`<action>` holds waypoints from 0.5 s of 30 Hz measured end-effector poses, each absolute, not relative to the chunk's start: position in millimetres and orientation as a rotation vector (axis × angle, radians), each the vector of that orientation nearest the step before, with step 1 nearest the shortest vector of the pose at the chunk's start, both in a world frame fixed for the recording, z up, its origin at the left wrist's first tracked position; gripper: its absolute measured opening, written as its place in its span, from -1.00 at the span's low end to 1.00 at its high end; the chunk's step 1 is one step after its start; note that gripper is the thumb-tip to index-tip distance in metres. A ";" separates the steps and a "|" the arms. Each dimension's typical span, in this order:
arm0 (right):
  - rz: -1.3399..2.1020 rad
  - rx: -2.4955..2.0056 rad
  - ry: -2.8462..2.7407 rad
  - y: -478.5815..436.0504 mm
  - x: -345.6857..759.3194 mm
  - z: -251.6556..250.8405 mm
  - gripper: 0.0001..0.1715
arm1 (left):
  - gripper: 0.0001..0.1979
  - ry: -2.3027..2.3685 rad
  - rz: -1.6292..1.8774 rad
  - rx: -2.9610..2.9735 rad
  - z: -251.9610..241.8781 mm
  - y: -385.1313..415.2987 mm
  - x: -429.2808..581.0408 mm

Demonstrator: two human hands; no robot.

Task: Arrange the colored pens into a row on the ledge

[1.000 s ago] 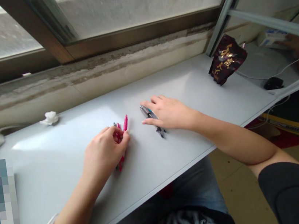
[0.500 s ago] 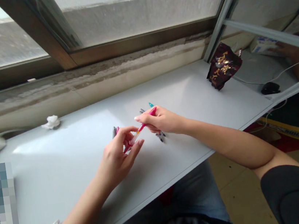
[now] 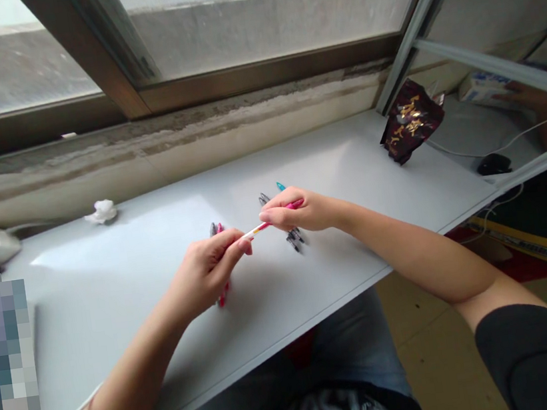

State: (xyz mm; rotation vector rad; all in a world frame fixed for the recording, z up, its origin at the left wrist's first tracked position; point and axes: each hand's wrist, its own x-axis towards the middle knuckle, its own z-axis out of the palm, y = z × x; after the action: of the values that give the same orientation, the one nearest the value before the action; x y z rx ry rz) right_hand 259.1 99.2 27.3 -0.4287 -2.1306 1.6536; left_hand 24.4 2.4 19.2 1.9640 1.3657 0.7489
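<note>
A pink pen (image 3: pixel 259 228) is held level between both hands, just above the white table (image 3: pixel 350 175). My left hand (image 3: pixel 206 271) pinches its front end. My right hand (image 3: pixel 299 211) grips its rear, pink end. Under my left hand lie other pens, pink and grey (image 3: pixel 220 266), flat on the table. A second small heap of pens, dark with a teal tip (image 3: pixel 282 217), lies under and behind my right hand.
A crumpled white tissue (image 3: pixel 102 211) lies at the back left. A dark red snack bag (image 3: pixel 411 121) stands at the back right by a metal frame. Beyond it are a black mouse (image 3: pixel 493 163), a white cable and another person's hand. A white cable runs off the front left edge.
My left hand lifted a pink pen from the left heap. My right hand left the right heap and took the pen's other end; the two hands have since drawn apart along it.
</note>
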 end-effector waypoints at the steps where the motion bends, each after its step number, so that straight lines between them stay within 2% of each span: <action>1: 1.633 -0.414 -2.161 99.6 260.1 28.1 -0.34 | -0.56 1.355 0.713 1.919 19.7 2.1 23.3; 8: 1.421 -0.453 -2.262 108.7 269.9 32.3 -0.43 | -0.52 1.346 0.713 1.892 20.2 6.6 13.2; 13: 1.381 -0.606 -2.227 116.0 270.4 26.9 -0.28 | -0.61 1.504 0.805 2.086 15.0 10.5 7.6; 15: 1.321 -0.640 -2.257 117.0 269.7 24.9 -0.39 | -0.64 1.494 0.828 2.161 13.0 11.2 6.4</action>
State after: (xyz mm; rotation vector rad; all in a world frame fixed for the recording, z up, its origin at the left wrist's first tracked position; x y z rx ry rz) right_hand 269.7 117.0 24.9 -0.6399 -2.2566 1.3210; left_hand 6.4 11.2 13.0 2.1613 1.4941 0.8277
